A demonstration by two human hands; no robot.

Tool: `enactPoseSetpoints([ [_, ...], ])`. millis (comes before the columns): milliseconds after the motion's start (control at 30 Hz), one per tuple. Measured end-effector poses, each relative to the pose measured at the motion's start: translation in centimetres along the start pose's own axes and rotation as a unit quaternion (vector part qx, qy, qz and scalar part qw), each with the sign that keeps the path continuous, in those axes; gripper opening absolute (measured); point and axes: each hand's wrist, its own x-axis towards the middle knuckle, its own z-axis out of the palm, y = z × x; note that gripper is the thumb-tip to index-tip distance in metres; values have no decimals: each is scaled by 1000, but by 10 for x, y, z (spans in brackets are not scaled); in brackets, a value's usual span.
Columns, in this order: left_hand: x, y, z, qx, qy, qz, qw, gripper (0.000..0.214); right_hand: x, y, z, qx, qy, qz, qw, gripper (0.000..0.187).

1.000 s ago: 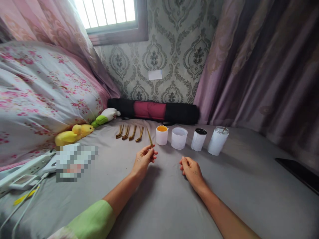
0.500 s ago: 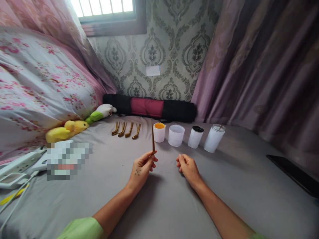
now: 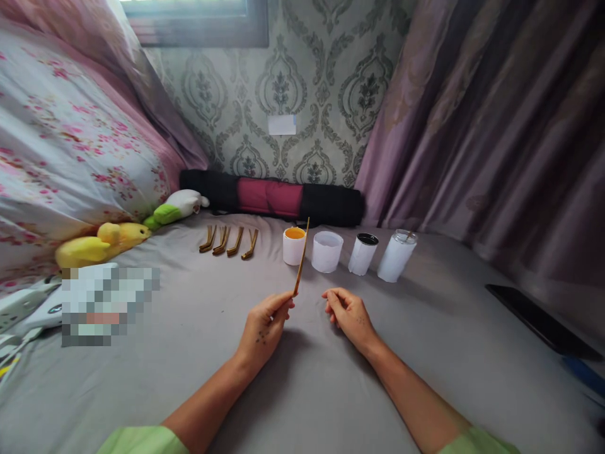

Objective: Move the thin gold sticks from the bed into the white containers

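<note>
My left hand (image 3: pixel 265 328) pinches the lower end of a thin gold straw (image 3: pixel 301 258), which stands nearly upright and leans a little to the right. My right hand (image 3: pixel 347 313) rests on the grey sheet (image 3: pixel 302 378) just right of it, fingers loosely curled with nothing seen in them. Beyond the hands stands a row of cups: an orange-filled cup (image 3: pixel 293 245), a white cup (image 3: pixel 327 251), a black-lined cup (image 3: pixel 363 253) and a clear-lidded cup (image 3: pixel 397 255). Several bent gold straws (image 3: pixel 229 241) lie to the left of the cups.
A black and red roll (image 3: pixel 271 197) lies against the patterned wall. Yellow (image 3: pixel 97 243) and green-white plush toys (image 3: pixel 174 208) sit beside a floral quilt (image 3: pixel 61 151) at left. A power strip (image 3: pixel 19 306) lies at far left, a dark phone (image 3: pixel 539 320) at right. Curtains hang on the right.
The left hand has raised the gold straw from flat to nearly upright, tipping it rightward. The view has dropped and shifted; the right hand has barely moved.
</note>
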Motion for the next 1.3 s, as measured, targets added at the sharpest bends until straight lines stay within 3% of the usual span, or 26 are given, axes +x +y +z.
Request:
enactPoseSetpoints([
  [567,-4,-2,-4,146,-52,116,981,32,-5,-11,7,123,-60,15,990,32],
  [1033,-7,-1,-7,281,-101,153,942,37,-5,-13,7,216,-92,65,970,30],
  [1300,-9,7,-7,337,-135,128,923,35,-5,-14,7,237,-107,73,963,28],
])
